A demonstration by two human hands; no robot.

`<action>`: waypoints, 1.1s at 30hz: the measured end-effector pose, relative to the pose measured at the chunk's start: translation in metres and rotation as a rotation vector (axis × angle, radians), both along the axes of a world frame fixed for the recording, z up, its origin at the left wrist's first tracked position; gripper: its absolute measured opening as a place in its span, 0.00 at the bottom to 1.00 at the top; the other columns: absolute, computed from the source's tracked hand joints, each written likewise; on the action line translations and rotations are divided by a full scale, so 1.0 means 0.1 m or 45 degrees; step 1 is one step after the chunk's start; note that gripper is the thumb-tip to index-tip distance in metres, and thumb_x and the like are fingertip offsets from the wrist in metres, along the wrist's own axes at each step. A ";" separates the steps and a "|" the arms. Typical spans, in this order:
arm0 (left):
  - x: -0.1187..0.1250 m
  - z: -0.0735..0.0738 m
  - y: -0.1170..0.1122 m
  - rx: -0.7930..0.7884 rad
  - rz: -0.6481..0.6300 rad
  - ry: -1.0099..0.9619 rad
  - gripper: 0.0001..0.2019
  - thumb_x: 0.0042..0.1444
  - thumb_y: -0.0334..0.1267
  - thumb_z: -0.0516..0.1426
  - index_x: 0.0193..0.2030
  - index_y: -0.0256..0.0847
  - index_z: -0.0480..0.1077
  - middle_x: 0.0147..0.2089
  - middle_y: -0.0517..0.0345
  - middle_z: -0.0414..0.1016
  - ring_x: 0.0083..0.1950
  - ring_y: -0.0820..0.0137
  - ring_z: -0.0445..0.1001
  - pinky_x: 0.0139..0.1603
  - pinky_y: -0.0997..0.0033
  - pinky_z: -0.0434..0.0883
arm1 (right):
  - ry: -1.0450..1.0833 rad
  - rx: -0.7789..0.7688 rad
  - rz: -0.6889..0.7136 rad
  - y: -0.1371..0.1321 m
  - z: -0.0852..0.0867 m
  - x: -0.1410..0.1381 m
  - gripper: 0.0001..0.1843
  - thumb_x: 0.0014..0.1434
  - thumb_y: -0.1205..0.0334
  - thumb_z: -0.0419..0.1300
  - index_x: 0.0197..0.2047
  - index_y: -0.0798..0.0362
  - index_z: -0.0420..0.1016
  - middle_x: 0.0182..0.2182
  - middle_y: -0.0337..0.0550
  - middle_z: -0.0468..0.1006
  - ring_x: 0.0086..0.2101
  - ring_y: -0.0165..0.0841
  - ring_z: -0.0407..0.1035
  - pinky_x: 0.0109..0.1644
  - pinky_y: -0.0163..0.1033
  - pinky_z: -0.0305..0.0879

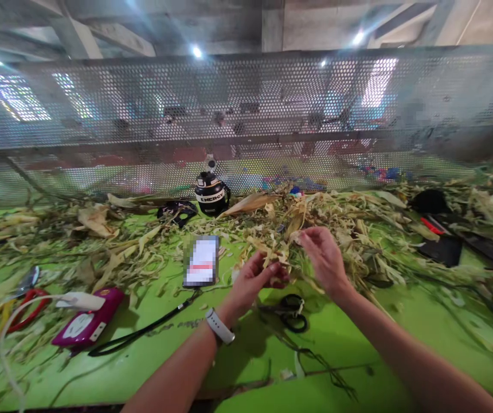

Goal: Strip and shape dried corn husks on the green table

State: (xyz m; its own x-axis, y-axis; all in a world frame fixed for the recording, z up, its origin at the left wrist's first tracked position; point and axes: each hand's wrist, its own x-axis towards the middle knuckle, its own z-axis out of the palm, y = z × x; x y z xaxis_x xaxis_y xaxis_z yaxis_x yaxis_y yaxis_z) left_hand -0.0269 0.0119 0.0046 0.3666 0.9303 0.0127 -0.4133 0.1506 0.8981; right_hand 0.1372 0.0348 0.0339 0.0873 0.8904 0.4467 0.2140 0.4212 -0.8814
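Observation:
My left hand (253, 284), with a white band (219, 326) at its wrist, is curled around pale strips of corn husk (274, 254). To its right, my right hand (326, 261) pinches a thin, light piece of husk (297, 237) between thumb and fingers. The two hands are a short way apart above the green table (336, 350). Just below them lies a pair of black-handled scissors (293, 312), its blades partly in shadow under my left hand. Behind both hands spreads a heap of dry corn husks (349, 223), which blends with what I hold.
Left of my hands lie a phone (201, 261) with a black strap, a purple power bank (88, 321) with a white cable, and red and yellow handles (29, 310). A black "ENERGY" jug (211, 195) stands before the perforated metal screen (246, 115). Dark items (439, 249) lie far right.

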 end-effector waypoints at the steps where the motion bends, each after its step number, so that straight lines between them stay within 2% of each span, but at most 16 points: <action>1: 0.00 0.00 0.01 -0.006 0.024 -0.081 0.14 0.47 0.39 0.62 0.39 0.40 0.64 0.37 0.56 0.77 0.39 0.66 0.76 0.41 0.64 0.72 | -0.086 0.039 -0.008 -0.01 0.02 0.02 0.09 0.57 0.56 0.55 0.33 0.53 0.66 0.28 0.39 0.69 0.30 0.29 0.63 0.35 0.35 0.60; 4: 0.00 -0.01 0.03 -0.014 0.086 -0.204 0.13 0.48 0.39 0.61 0.40 0.37 0.69 0.42 0.50 0.77 0.48 0.61 0.73 0.51 0.60 0.68 | -0.432 0.021 0.177 -0.07 0.05 0.03 0.09 0.56 0.62 0.54 0.25 0.54 0.67 0.21 0.37 0.67 0.25 0.28 0.61 0.29 0.34 0.58; 6: 0.01 -0.01 0.03 -0.003 0.178 -0.157 0.12 0.50 0.42 0.59 0.38 0.35 0.73 0.41 0.48 0.77 0.49 0.61 0.72 0.53 0.61 0.66 | -0.642 0.034 0.300 -0.11 0.03 -0.02 0.07 0.55 0.65 0.54 0.27 0.54 0.70 0.23 0.39 0.70 0.26 0.29 0.63 0.30 0.34 0.58; 10: 0.04 0.01 0.03 0.127 0.343 0.029 0.13 0.49 0.42 0.60 0.38 0.37 0.75 0.48 0.50 0.75 0.55 0.62 0.68 0.57 0.65 0.63 | -0.884 0.151 0.299 -0.15 -0.10 -0.14 0.06 0.55 0.62 0.55 0.30 0.54 0.70 0.28 0.42 0.72 0.29 0.31 0.64 0.33 0.35 0.59; 13: 0.07 0.01 0.03 0.180 0.325 0.096 0.12 0.49 0.42 0.60 0.38 0.37 0.76 0.47 0.51 0.76 0.55 0.63 0.68 0.59 0.64 0.61 | -0.873 0.157 0.329 -0.14 -0.20 -0.19 0.10 0.58 0.62 0.51 0.26 0.53 0.66 0.24 0.41 0.70 0.26 0.29 0.63 0.31 0.33 0.59; 16: 0.09 0.01 0.02 0.138 0.287 0.056 0.15 0.49 0.42 0.60 0.42 0.37 0.75 0.43 0.51 0.78 0.50 0.63 0.72 0.59 0.60 0.61 | -0.805 0.127 0.423 -0.12 -0.23 -0.20 0.11 0.60 0.65 0.48 0.26 0.53 0.64 0.23 0.39 0.68 0.25 0.29 0.62 0.31 0.33 0.59; 20: 0.07 0.03 0.01 0.111 0.327 0.014 0.18 0.48 0.42 0.61 0.46 0.38 0.72 0.41 0.50 0.79 0.47 0.62 0.75 0.56 0.58 0.65 | -0.773 0.091 0.518 -0.12 -0.19 -0.19 0.12 0.59 0.64 0.49 0.25 0.53 0.63 0.22 0.38 0.66 0.25 0.28 0.60 0.30 0.32 0.57; 25: -0.01 0.11 0.02 0.116 0.321 0.053 0.19 0.48 0.41 0.61 0.48 0.40 0.71 0.43 0.51 0.78 0.48 0.60 0.74 0.56 0.57 0.65 | -0.767 -0.061 0.715 -0.13 -0.12 -0.17 0.14 0.58 0.65 0.50 0.21 0.53 0.61 0.19 0.35 0.64 0.23 0.26 0.58 0.28 0.31 0.55; 33: -0.08 0.14 0.01 0.145 0.222 0.046 0.20 0.51 0.42 0.59 0.51 0.39 0.69 0.46 0.49 0.77 0.50 0.61 0.73 0.57 0.59 0.64 | -0.626 -0.215 0.684 -0.14 -0.13 -0.16 0.13 0.57 0.61 0.51 0.22 0.54 0.63 0.20 0.35 0.64 0.23 0.26 0.58 0.28 0.30 0.55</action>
